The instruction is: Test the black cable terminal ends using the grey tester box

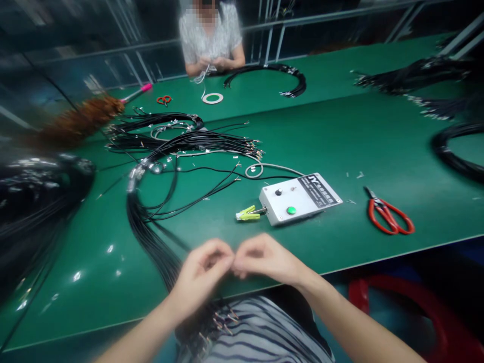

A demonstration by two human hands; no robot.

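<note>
My left hand (206,267) and my right hand (262,259) meet fingertip to fingertip above the table's front edge. Both are closed in a pinch, and whatever lies between the fingers is too small or hidden to make out. A bundle of black cables (151,247) curves down beside my left hand and passes behind it towards my lap. Stripped wire ends (223,320) with coppery tips hang over the striped clothing below my hands. Beyond my hands stands a white control box (282,204) with a green button, and a yellow-green clip (249,214) sticks out of its left end.
Red-handled cutters (389,214) lie at the right. More black cables (189,138) spread across the middle left. A brown duster (83,121), small red scissors (164,100) and a white tape roll (212,98) lie farther back. Across the table (340,136) sits another person (212,43).
</note>
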